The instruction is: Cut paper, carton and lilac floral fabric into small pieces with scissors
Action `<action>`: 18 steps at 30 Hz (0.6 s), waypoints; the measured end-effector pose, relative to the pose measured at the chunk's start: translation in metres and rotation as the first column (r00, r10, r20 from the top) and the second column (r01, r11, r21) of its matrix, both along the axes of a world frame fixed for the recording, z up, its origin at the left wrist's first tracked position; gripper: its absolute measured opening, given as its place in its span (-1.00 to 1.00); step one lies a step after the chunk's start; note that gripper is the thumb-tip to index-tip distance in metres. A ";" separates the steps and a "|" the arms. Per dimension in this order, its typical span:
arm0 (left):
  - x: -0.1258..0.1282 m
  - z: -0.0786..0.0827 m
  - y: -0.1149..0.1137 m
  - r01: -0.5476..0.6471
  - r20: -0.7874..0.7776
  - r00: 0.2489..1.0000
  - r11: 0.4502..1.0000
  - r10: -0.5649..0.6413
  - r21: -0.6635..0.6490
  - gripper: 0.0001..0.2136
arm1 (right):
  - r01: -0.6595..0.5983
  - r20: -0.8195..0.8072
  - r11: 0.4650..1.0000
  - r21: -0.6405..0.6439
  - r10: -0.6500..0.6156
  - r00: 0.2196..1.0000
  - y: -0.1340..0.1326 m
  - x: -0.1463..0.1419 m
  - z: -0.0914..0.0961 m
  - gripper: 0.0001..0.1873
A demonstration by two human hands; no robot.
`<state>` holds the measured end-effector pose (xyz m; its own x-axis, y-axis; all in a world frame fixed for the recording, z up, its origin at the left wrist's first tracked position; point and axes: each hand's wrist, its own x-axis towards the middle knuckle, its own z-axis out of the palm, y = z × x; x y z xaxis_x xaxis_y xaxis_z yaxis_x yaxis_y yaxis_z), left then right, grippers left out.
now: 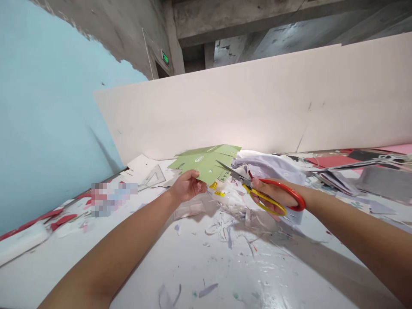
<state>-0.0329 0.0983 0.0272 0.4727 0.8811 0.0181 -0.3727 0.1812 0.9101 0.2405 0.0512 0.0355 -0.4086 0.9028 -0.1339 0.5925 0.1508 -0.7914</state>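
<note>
My left hand [189, 186] pinches the near edge of a flat green cardboard box [206, 159] with printed white and dark lettering, holding it above the table. In my right hand [262, 194] is a pair of scissors [236, 175] with one red and one yellow handle loop. Their blades point left and reach the right part of the cardboard, near a cut or notched flap. Whether the blades grip the card between them I cannot tell. Below the cardboard lies a yellow measuring tape [219, 193], partly hidden.
Paper scraps [225, 227] litter the white table [199, 262]. A clear set square [156, 176] lies at the left, with red pieces [64, 221] farther left. Lilac paper [277, 167], red sheets [328, 163] and grey pieces [386, 182] lie right. A pale board [244, 107] stands behind.
</note>
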 end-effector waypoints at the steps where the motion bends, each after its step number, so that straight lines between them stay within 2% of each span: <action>1: -0.001 0.000 0.001 0.009 0.003 1.000 1.000 -0.009 0.007 -0.85 | -0.074 -0.024 0.997 -0.025 0.073 0.997 0.000 -0.001 -0.001 -0.27; 3: -0.003 -0.001 0.002 0.044 -0.009 0.999 0.998 -0.044 0.053 -0.77 | -0.145 -0.062 0.988 -0.054 0.141 0.988 0.001 -0.004 -0.004 -0.29; 7: 0.001 -0.008 0.001 0.074 -0.176 0.984 0.974 -0.036 0.214 -0.61 | -0.075 -0.076 0.994 -0.075 0.069 0.995 0.000 -0.017 -0.015 -0.32; 11: 0.013 -0.013 -0.004 0.036 -0.279 0.960 0.974 0.029 0.223 -0.66 | -0.008 -0.091 0.997 -0.078 0.001 0.996 -0.004 -0.033 -0.025 -0.37; 14: 0.019 -0.014 -0.008 0.004 -0.330 0.939 0.959 0.094 0.283 -0.67 | 0.023 -0.091 0.998 -0.058 -0.028 0.995 -0.008 -0.042 -0.029 -0.36; 18: 0.025 -0.015 -0.009 -0.114 -0.356 0.904 0.936 0.237 0.333 -0.75 | 0.062 -0.071 0.995 -0.078 -0.068 0.995 -0.013 -0.049 -0.028 -0.30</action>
